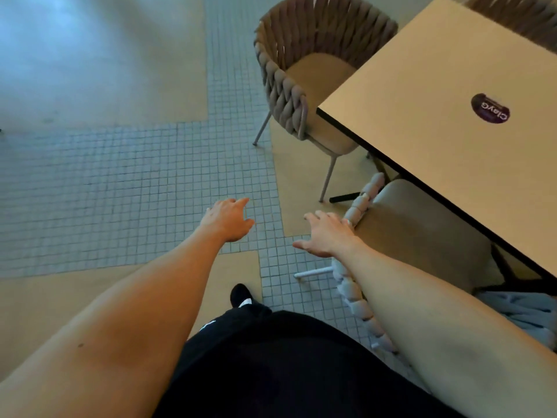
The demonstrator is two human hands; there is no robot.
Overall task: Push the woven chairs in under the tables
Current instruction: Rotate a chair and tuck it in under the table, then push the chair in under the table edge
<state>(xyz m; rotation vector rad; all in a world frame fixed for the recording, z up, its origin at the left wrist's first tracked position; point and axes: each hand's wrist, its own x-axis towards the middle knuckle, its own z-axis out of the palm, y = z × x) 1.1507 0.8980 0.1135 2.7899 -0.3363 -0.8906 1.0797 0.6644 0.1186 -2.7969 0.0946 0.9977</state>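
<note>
A beige table (437,95) fills the upper right. A woven chair (416,233) stands below it on the near side, its seat partly under the table edge and its braided rim running beneath my right forearm. My right hand (327,236) is spread open, its far fingers touching the chair's rim. My left hand (230,220) hovers open over the tiled floor, touching nothing. A second woven chair (289,76) stands at the table's left end, its seat front under the tabletop. A third chair's woven back (521,19) shows at the top right corner.
A round dark sticker (489,108) lies on the tabletop. The table's black foot (343,197) shows between the two chairs. The floor mixes small grey tiles (120,191) and smooth beige patches. My dark shorts and one shoe (241,295) are below.
</note>
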